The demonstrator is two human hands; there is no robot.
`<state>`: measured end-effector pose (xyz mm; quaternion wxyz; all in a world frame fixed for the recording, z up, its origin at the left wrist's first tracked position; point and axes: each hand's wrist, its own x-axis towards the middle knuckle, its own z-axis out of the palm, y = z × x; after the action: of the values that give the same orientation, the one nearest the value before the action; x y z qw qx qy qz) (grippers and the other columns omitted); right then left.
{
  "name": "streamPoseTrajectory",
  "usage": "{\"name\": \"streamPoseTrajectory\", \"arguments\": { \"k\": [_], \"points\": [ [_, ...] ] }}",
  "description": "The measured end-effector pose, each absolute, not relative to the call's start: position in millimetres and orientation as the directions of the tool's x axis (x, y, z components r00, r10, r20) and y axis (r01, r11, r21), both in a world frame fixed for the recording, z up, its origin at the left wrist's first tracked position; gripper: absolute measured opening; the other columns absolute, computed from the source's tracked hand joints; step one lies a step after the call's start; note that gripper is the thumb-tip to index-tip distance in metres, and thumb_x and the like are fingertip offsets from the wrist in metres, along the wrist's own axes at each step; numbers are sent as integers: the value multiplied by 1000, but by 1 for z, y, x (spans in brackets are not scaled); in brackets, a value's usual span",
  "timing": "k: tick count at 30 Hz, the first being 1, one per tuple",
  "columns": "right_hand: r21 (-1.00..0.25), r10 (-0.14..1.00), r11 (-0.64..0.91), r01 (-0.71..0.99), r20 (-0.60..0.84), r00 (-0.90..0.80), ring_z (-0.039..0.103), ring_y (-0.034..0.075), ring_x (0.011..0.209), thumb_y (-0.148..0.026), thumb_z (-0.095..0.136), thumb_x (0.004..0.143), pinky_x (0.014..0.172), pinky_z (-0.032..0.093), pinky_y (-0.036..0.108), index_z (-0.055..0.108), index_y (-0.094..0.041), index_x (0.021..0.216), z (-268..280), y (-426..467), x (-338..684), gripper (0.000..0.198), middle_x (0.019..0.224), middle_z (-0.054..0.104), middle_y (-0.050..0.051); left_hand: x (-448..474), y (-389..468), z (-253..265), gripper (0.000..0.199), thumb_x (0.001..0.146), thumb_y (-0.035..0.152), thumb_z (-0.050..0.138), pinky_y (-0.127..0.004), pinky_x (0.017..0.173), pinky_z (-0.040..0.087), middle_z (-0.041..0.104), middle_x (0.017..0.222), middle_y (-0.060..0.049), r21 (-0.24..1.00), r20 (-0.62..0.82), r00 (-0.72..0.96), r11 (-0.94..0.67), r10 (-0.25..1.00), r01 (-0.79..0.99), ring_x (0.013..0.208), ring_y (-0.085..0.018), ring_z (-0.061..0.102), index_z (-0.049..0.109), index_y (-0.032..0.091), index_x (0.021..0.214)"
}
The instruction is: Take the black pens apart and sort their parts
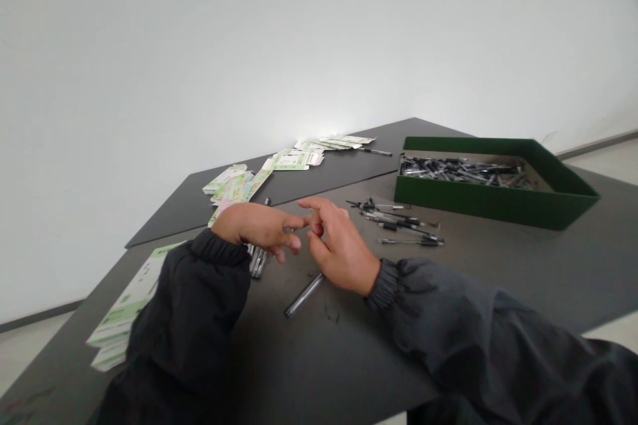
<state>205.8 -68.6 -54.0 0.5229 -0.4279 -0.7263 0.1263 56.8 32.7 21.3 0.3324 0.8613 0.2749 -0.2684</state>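
The left hand (262, 227) and the right hand (343, 249) meet over the worktop (319, 358), their fingertips touching or overlapping. The left hand's fingers are partly stretched and loosely spread, while the right hand's forefinger reaches toward them with its thumb set a little apart below; a small glint shows at the left fingers, but whether either hand grips anything I cannot tell. Just below the right hand, on the near side, a single pen (305, 295) lies slantwise on the worktop, its far end running up to the hand's edge. A bundle of pens (258, 261) lies under and beside the left hand, partly covered by it. To the right of the right hand is a loose cluster of pens (389, 226), and past that stands a green box (478, 204) with many pens (458, 171) inside. Beyond the left hand, flat green-and-white cartons (292, 159) spread in overlapping rows, with a lone pen (376, 151) beside their far end. Left of the left hand, next to the dark sleeve (199, 305), lies a stack of similar cartons (134, 292).
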Motion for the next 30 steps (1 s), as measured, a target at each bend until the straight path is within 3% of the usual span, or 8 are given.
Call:
{"name": "streamPoseTrajectory", "arguments": {
  "k": [4, 7, 12, 15, 18, 24, 27, 30],
  "points": [
    [-604, 731, 650, 461, 663, -162, 52, 20, 91, -6, 45, 73, 100, 29, 45, 27, -17, 137, -53, -69, 204, 67, 86, 55, 2, 57, 31, 24, 24, 87, 35, 50, -25, 65, 49, 63, 97, -6, 477, -685, 656, -485, 316, 733, 74, -17, 65, 50, 17, 103],
    [-603, 735, 645, 470, 657, -165, 49, 22, 99, -7, 46, 73, 95, 34, 43, 32, -17, 135, -51, -72, 204, 64, 101, 55, 7, 54, 31, 23, 26, 87, 35, 51, -26, 68, 50, 63, 100, -6, 494, -687, 645, -437, 334, 752, 74, -17, 65, 48, 18, 106],
    [-626, 754, 597, 501, 652, -84, 51, 21, 87, -8, 44, 76, 86, 38, 40, 43, -17, 125, -51, -70, 206, 49, 83, 54, 3, 55, 31, 21, 28, 85, 39, 54, -24, 67, 48, 63, 95, -5, 475, -690, 655, -491, 307, 730, 76, -17, 64, 51, 19, 105],
    [-628, 747, 626, 462, 653, -125, 52, 19, 87, -7, 44, 75, 99, 30, 44, 33, -16, 135, -52, -69, 205, 62, 79, 52, 0, 55, 30, 23, 28, 85, 43, 53, -25, 66, 48, 64, 90, -5, 469, -678, 663, -507, 318, 723, 75, -18, 64, 51, 18, 98],
    [-625, 733, 660, 416, 656, -179, 50, 19, 97, -6, 43, 74, 103, 25, 44, 21, -16, 141, -51, -71, 204, 71, 93, 56, 3, 54, 30, 25, 29, 83, 45, 53, -27, 67, 49, 64, 89, -6, 484, -676, 660, -477, 328, 733, 72, -18, 64, 49, 17, 92],
    [-636, 769, 590, 498, 631, -106, 50, 20, 85, -8, 43, 75, 82, 39, 38, 42, -18, 124, -50, -70, 206, 50, 85, 53, 3, 57, 27, 26, 24, 85, 37, 50, -28, 70, 49, 65, 95, -5, 457, -699, 630, -467, 339, 758, 71, -16, 64, 47, 18, 100],
    [-621, 749, 623, 475, 650, -132, 52, 20, 89, -7, 44, 75, 91, 36, 40, 35, -16, 131, -51, -68, 205, 58, 80, 53, 1, 59, 26, 29, 20, 86, 33, 49, -28, 70, 49, 65, 91, -5, 442, -699, 629, -485, 342, 755, 71, -16, 64, 48, 17, 99],
    [-602, 717, 677, 423, 668, -198, 49, 21, 104, -7, 44, 76, 99, 30, 42, 23, -16, 139, -51, -68, 205, 68, 96, 57, 4, 58, 26, 30, 17, 83, 33, 54, -28, 70, 49, 64, 87, -4, 474, -696, 641, -463, 324, 749, 71, -17, 63, 48, 18, 89]
  ]
}}
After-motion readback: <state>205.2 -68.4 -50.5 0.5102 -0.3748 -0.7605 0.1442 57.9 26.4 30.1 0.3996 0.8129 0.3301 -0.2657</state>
